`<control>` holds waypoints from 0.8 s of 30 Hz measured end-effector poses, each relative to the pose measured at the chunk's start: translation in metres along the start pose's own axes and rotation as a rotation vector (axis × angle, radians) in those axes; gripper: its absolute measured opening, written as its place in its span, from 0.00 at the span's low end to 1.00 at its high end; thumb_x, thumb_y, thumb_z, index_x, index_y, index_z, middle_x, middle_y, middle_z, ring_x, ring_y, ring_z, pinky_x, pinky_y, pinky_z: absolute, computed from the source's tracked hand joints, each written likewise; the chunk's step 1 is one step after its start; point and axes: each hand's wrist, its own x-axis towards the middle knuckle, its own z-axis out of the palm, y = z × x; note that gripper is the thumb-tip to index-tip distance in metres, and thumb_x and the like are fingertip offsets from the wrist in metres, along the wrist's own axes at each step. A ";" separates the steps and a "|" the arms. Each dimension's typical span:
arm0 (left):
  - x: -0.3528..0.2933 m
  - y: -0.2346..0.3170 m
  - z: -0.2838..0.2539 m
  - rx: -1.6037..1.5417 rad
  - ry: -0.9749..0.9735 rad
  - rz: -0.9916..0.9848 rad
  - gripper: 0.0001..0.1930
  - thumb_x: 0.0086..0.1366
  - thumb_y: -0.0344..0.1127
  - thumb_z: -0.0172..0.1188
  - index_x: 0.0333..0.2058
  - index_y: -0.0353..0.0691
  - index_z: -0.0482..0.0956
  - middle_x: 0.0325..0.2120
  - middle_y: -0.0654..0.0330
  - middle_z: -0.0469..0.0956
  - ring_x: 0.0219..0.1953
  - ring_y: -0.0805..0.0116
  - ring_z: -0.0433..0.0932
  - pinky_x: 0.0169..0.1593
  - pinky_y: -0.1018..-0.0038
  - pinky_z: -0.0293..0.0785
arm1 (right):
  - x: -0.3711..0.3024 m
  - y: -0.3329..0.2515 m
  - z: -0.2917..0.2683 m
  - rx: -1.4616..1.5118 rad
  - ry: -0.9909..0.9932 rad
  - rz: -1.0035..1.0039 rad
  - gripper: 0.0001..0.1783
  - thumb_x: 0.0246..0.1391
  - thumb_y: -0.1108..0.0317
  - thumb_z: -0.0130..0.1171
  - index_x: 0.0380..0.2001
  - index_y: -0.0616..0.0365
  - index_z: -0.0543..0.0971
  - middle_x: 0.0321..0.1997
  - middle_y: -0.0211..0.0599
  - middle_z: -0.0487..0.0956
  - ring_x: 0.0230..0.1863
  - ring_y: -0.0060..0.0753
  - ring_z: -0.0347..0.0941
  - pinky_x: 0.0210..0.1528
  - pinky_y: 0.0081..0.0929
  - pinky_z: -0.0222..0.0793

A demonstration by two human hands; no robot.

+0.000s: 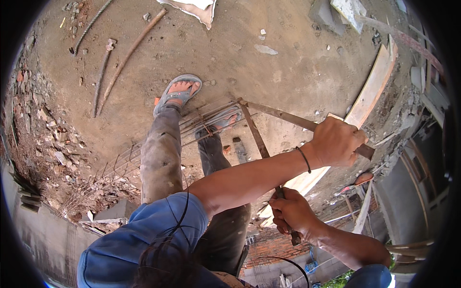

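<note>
My left hand (336,141) reaches across to the right and is closed round the end of a long rusty flat metal bar (283,115). Lower down, my right hand (293,211) grips a second, similar metal bar (254,132), which passes under my left forearm. Both bars slant together and meet at the end of a bundle of steel rebar (206,120); how they engage there is too small to make out. The rebar is tied with stirrups and runs down to the left, between my legs. One sandalled foot (180,93) stands beyond it, the other partly behind it.
On the dirt ground lie a rusty rod (129,57) and a ribbed bar (91,26). Brick rubble (57,139) covers the left side. Long wooden planks (372,91) lie at the right, near more boards. A pale sack (194,9) lies at the far edge.
</note>
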 end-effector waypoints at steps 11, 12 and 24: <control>0.029 -0.007 -0.005 0.044 -0.240 -0.131 0.11 0.45 0.36 0.69 0.29 0.42 0.84 0.18 0.57 0.81 0.20 0.54 0.82 0.25 0.59 0.77 | 0.071 0.103 0.099 -0.196 0.266 -0.246 0.12 0.59 0.68 0.52 0.38 0.68 0.68 0.35 0.56 0.74 0.38 0.56 0.73 0.42 0.45 0.68; 0.030 0.001 -0.007 0.037 -0.246 -0.115 0.11 0.45 0.36 0.69 0.30 0.42 0.84 0.18 0.57 0.81 0.20 0.54 0.82 0.26 0.59 0.77 | 0.081 0.116 0.121 -0.151 0.315 -0.269 0.14 0.58 0.69 0.53 0.39 0.71 0.69 0.40 0.63 0.76 0.44 0.65 0.74 0.49 0.48 0.68; -0.076 0.005 -0.063 -0.034 -0.281 0.000 0.11 0.62 0.36 0.65 0.24 0.40 0.75 0.18 0.57 0.75 0.24 0.54 0.78 0.31 0.60 0.72 | 0.009 0.060 0.073 0.215 -0.001 -0.155 0.05 0.60 0.72 0.52 0.37 0.58 0.68 0.19 0.29 0.67 0.13 0.23 0.62 0.13 0.29 0.59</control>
